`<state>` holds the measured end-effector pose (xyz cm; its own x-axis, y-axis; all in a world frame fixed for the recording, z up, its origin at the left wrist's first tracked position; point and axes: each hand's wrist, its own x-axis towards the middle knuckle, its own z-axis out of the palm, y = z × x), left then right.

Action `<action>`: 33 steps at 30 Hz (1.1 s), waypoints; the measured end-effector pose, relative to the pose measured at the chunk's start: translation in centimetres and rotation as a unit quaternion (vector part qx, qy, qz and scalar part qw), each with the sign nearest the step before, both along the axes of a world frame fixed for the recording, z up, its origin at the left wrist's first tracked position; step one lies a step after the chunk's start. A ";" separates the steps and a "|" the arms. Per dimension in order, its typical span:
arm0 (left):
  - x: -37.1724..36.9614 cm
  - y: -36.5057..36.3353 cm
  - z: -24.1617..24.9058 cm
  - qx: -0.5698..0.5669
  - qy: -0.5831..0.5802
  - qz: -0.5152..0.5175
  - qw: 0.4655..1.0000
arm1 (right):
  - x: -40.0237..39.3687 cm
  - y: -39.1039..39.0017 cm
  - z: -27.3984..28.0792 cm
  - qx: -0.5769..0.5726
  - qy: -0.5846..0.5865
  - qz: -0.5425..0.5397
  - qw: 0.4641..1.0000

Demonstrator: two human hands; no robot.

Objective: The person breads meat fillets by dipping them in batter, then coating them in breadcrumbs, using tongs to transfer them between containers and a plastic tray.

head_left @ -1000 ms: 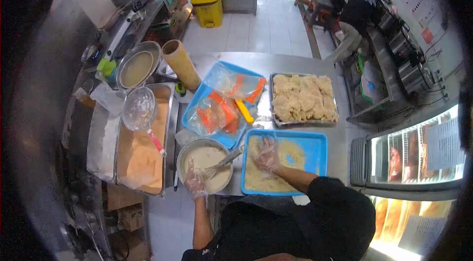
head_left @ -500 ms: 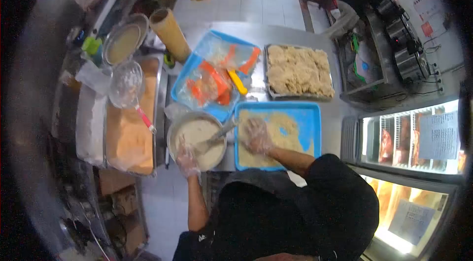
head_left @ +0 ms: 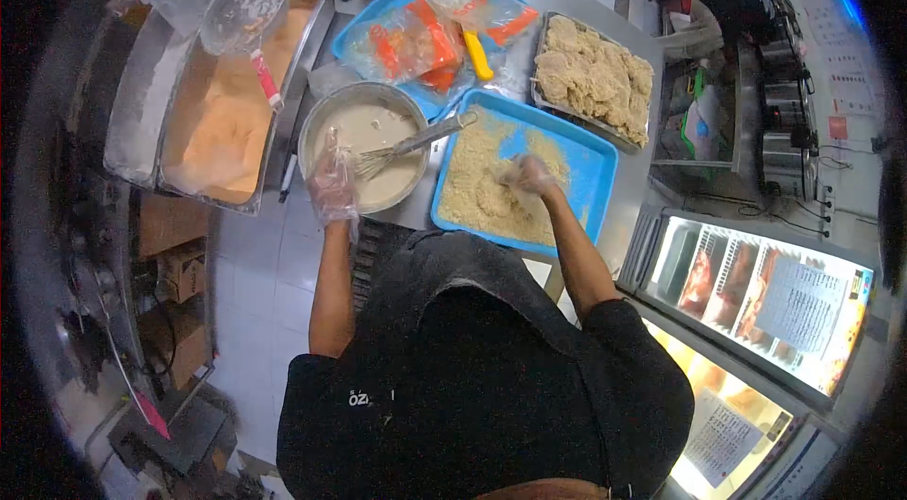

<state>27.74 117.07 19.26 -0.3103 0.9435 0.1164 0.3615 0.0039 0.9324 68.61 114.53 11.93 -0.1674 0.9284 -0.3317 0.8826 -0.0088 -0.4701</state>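
Observation:
My left hand (head_left: 333, 183), in a clear plastic glove, is over the left rim of a round metal bowl (head_left: 308, 136) of pale batter, its fingers stretched out. A whisk (head_left: 411, 143) leans in the bowl, its handle resting across the right rim towards the blue tray. My right hand (head_left: 533, 175), also gloved, is over the pale crumbs (head_left: 482, 169) in the blue tray (head_left: 605, 181). Its fingers are bent together, pointing left at a heaped patch of crumbs. Whatever they hold, if anything, is hidden.
Behind lies another blue tray (head_left: 354, 35) with plastic packets (head_left: 416, 42) and a yellow-handled tool (head_left: 478, 56). A metal tray of breaded pieces (head_left: 595, 70) stands back right. On the left are a bin of orange powder (head_left: 222, 136) and a strainer (head_left: 248, 14). Lit display fridges (head_left: 756, 292) stand right.
The camera view has tilted down and turned. My right hand has moved from lying spread on the crumbs to the right, with its fingers drawn together. My left hand stays at the bowl.

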 end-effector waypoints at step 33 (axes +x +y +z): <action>0.0 -0.1 0.7 -0.052 0.089 -0.004 0.995 | 5.5 3.4 11.6 -0.173 0.205 -0.002 0.963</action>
<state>27.75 117.00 19.93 -0.2860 0.9557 0.0699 0.5220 0.0942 0.8477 74.07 117.97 23.55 -0.3467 0.7753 -0.5279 0.6227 -0.2306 -0.7477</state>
